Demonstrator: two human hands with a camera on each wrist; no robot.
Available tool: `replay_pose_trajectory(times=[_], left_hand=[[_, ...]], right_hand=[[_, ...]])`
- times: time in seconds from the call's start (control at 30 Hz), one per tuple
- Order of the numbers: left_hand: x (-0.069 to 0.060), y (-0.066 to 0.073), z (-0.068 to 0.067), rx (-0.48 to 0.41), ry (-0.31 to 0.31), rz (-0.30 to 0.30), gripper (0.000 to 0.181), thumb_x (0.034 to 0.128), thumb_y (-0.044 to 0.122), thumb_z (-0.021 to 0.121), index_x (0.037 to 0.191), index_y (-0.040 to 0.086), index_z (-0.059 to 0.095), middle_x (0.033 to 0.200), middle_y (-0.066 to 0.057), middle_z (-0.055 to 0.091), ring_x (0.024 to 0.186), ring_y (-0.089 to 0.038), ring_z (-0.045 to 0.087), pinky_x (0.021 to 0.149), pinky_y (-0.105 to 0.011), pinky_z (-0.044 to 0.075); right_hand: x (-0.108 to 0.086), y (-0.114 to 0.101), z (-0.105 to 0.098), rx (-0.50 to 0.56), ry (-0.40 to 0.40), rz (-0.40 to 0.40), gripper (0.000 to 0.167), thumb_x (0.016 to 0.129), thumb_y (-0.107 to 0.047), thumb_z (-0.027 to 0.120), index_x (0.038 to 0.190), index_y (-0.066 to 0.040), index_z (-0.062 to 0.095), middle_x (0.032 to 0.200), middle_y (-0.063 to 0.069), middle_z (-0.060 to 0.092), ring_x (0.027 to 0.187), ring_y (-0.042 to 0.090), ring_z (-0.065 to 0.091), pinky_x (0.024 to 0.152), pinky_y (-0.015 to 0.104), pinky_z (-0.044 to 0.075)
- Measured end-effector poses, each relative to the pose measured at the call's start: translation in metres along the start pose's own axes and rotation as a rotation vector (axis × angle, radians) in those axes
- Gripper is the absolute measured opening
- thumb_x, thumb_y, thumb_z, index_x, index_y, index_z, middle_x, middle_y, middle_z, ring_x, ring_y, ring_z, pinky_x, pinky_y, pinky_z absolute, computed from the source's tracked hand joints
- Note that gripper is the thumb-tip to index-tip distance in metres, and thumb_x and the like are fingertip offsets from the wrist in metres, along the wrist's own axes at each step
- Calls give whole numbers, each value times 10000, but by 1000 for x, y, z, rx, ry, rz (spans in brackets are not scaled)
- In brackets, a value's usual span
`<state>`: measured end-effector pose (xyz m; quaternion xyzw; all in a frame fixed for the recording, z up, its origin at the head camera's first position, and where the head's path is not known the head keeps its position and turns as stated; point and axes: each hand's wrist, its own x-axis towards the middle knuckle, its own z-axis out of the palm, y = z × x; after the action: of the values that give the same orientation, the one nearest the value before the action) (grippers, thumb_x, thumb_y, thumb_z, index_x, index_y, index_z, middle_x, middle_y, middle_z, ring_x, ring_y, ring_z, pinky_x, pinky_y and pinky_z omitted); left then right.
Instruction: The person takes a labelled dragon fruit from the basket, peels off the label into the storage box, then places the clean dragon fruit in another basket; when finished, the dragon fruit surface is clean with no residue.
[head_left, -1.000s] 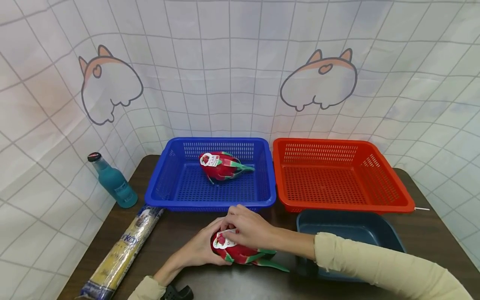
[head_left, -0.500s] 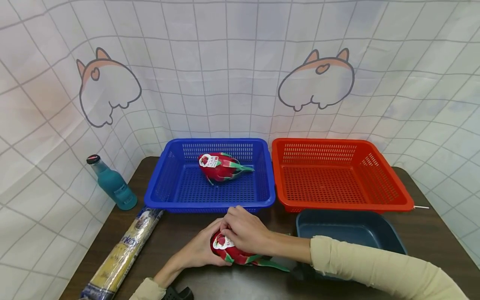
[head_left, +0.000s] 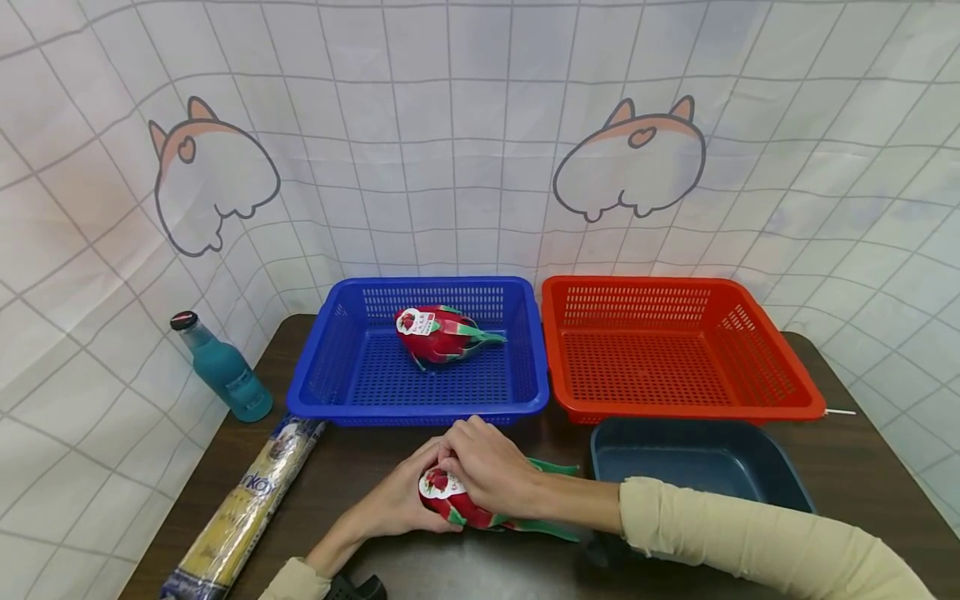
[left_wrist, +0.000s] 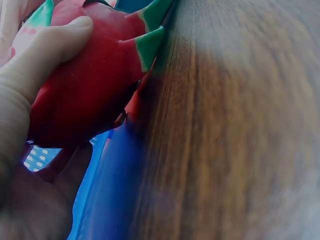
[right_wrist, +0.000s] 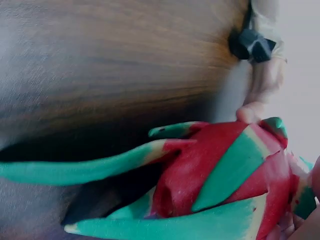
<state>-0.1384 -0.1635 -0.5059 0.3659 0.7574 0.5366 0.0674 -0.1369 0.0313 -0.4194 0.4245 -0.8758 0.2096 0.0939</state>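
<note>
A red dragon fruit (head_left: 463, 507) with green-tipped scales lies low over the front of the table, held at its round end by my left hand (head_left: 397, 500). In the left wrist view, the left thumb (left_wrist: 75, 35) presses along the fruit's red skin while other fingers curl beneath. My right hand (head_left: 491, 467) lies over the fruit's top, fingers bent down beside a white label (head_left: 441, 483); its fingertips are partly hidden. Long green scales (right_wrist: 90, 167) reach out beneath the right wrist. A second labelled dragon fruit (head_left: 442, 335) rests in the blue basket (head_left: 307, 392).
Beside the blue basket stands a red basket (head_left: 637, 367), with a dark blue tub (head_left: 675, 454) in front of it, partly behind the right forearm. A packet of pasta (head_left: 247, 508) and a teal bottle (head_left: 228, 371) are at the left.
My right hand has shifted slightly over the fruit and its wrist has turned, so a green scale shows behind it now. The left hand keeps its grip almost unmoved.
</note>
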Motion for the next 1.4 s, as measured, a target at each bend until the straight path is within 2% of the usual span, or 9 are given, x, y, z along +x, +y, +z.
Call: replay_pose_trajectory(times=[0.33, 0.57, 0.7, 0.8, 0.9, 1.07, 1.13, 1.23, 1.4], left_hand=[[-1, 1, -1, -3, 1, 17, 730, 719, 252, 868, 1326, 169, 471, 1292, -47, 493, 1142, -77, 523, 893, -244, 547], [-2, 0, -1, 25, 1, 39, 742, 719, 253, 867, 1337, 164, 466, 1292, -50, 497, 1147, -77, 521, 909, -239, 536], [-3, 0, -2, 25, -4, 43, 784, 716, 242, 869, 1370, 158, 445, 1304, -50, 493, 1152, -71, 526, 915, -239, 533], [-2, 0, -3, 31, -8, 43, 820, 703, 238, 878, 1387, 159, 433, 1316, -47, 490, 1167, -81, 529, 939, -244, 523], [-1, 1, -4, 51, -6, 27, 856, 689, 256, 887, 1406, 173, 427, 1335, -28, 487, 1189, -85, 522, 977, -235, 499], [1, 6, -6, 105, 4, 57, 865, 683, 265, 891, 1407, 165, 430, 1340, -32, 491, 1195, -93, 511, 996, -220, 478], [2, 6, -7, 106, -1, 65, 858, 690, 260, 886, 1406, 159, 426, 1335, -38, 490, 1192, -94, 514, 985, -223, 486], [2, 6, -6, 100, -10, 36, 882, 698, 260, 881, 1436, 172, 406, 1375, -31, 468, 1224, -103, 494, 991, -231, 486], [0, 3, -4, 134, -4, -16, 961, 689, 329, 881, 1486, 206, 358, 1459, -6, 419, 1300, -141, 457, 1017, -268, 476]], right_hand=[[0, 1, 1, 86, 0, -9, 59, 959, -187, 576, 903, -171, 564, 823, -66, 588, 750, 72, 417, 704, 150, 335], [1, 2, -2, 149, -40, -13, 72, 959, -173, 573, 889, -160, 570, 796, -58, 576, 727, 59, 379, 684, 133, 290], [4, 3, -8, 244, -113, -1, 95, 970, -155, 563, 876, -142, 578, 781, -48, 574, 732, 45, 373, 687, 134, 289], [8, 6, -14, 335, -200, 45, 104, 980, -149, 551, 886, -134, 592, 768, -46, 567, 745, 42, 378, 682, 136, 303], [12, 9, -21, 463, -295, 112, 99, 992, -147, 529, 929, -111, 596, 783, -39, 551, 771, 42, 404, 682, 140, 344], [17, 12, -31, 714, -459, 213, 130, 1012, -158, 491, 1010, -55, 571, 852, -21, 515, 779, 34, 479, 667, 143, 424], [17, 12, -37, 775, -505, 237, 146, 1018, -178, 485, 1037, -58, 566, 869, -17, 522, 765, 36, 511, 654, 146, 451], [16, 13, -51, 808, -529, 217, 165, 1028, -206, 467, 1071, -72, 554, 905, -10, 530, 787, 41, 539, 676, 153, 484], [0, 25, -72, 775, -525, 122, 144, 1041, -213, 434, 1064, -98, 517, 926, -24, 505, 831, 32, 521, 731, 162, 492]])
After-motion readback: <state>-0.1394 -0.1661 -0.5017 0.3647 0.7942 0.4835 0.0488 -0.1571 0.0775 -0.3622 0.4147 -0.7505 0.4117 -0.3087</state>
